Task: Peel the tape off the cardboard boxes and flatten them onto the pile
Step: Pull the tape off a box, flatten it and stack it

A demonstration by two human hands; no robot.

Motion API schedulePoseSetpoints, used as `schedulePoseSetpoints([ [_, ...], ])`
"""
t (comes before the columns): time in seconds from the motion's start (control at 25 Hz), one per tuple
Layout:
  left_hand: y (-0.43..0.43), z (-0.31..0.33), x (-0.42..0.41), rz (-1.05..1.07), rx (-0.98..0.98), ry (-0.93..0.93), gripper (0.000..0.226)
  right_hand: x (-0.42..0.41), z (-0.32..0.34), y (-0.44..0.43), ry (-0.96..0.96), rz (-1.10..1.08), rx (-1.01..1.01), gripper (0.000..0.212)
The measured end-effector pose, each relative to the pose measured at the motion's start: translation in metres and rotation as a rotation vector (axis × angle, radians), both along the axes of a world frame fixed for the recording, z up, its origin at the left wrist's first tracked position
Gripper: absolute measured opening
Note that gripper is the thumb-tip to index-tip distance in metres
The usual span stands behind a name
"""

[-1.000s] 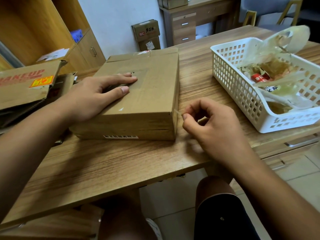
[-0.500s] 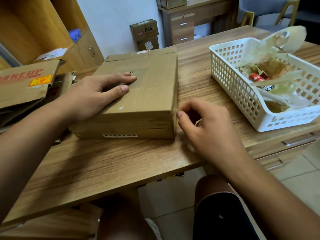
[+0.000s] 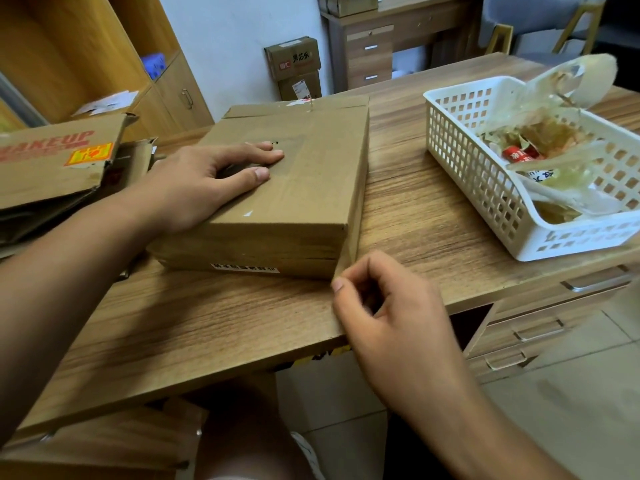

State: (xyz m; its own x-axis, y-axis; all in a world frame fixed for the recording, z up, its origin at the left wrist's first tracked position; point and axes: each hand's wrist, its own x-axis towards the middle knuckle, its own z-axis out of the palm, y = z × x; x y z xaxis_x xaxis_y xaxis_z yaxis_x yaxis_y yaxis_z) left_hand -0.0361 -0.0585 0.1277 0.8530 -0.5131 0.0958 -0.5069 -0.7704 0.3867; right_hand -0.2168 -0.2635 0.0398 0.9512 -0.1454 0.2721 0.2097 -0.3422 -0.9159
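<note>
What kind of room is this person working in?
Likely an office or small stockroom: a wooden desk with drawers at the back, shipping cartons stacked by the wall, and a pile of flattened cardboard on the work table.

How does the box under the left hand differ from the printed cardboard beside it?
The box is closed, tape at its corner pinched by the right hand; the printed cardboard lies flattened. The box top is nearly plain; the printed cardboard bears red lettering and an orange sticker. Both are brown cardboard.
</note>
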Motion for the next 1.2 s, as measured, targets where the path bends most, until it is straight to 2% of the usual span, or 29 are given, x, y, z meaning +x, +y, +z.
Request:
schedulePoseSetpoints([
  [0.16,-0.002,-0.001,-0.002,0.012,0.010,-0.022,0.048,-0.007,0.002,0.018,0.000,0.089,-0.024,0.019],
  [0.48,-0.003,0.000,-0.003,0.080,0.079,-0.073,0.061,-0.002,0.007,-0.032,-0.031,-0.042,-0.017,0.017],
  [0.68,-0.004,-0.001,-0.004,0.123,0.117,-0.069,0.072,0.014,0.013,-0.050,-0.024,-0.078,-0.164,0.023],
  [0.84,-0.005,-0.003,-0.003,0.175,0.139,-0.077,0.072,0.026,0.017,-0.061,0.035,-0.092,-0.174,0.027],
  [1.0,-0.008,-0.005,-0.003,0.219,0.150,-0.088,0.070,0.021,0.014,-0.046,0.038,-0.067,-0.166,0.024],
  [1.2,-0.012,-0.006,-0.007,0.243,0.152,-0.097,0.064,0.000,0.010,0.003,0.005,-0.049,-0.264,0.024],
])
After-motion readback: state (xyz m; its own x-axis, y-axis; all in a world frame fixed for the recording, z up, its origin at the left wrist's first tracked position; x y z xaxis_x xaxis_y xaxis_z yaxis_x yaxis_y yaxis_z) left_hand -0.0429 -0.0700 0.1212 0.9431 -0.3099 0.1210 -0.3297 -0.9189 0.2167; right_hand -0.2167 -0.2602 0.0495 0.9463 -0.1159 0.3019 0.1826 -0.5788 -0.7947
